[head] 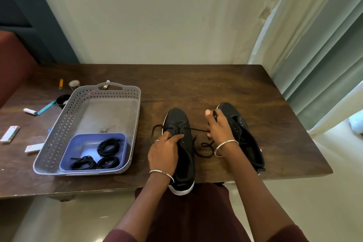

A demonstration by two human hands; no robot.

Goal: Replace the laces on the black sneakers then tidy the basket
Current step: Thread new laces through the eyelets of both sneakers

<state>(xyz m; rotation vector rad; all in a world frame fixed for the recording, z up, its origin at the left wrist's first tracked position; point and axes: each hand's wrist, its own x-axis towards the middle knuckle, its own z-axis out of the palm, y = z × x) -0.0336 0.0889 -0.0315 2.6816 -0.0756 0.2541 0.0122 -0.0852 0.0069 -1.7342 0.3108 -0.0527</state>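
Your left hand (164, 150) holds the left sneaker (176, 118) by its eyelets, the grip curled round the upper. Your right hand (218, 126) pinches the lace (196, 129) in a narrow grip, its end raised over the right sneaker (235, 122). Both shoes stand on the desk (196, 88), right of the basket (135, 108), whose blue tray (66, 155) holds three coiled laces (108, 145)
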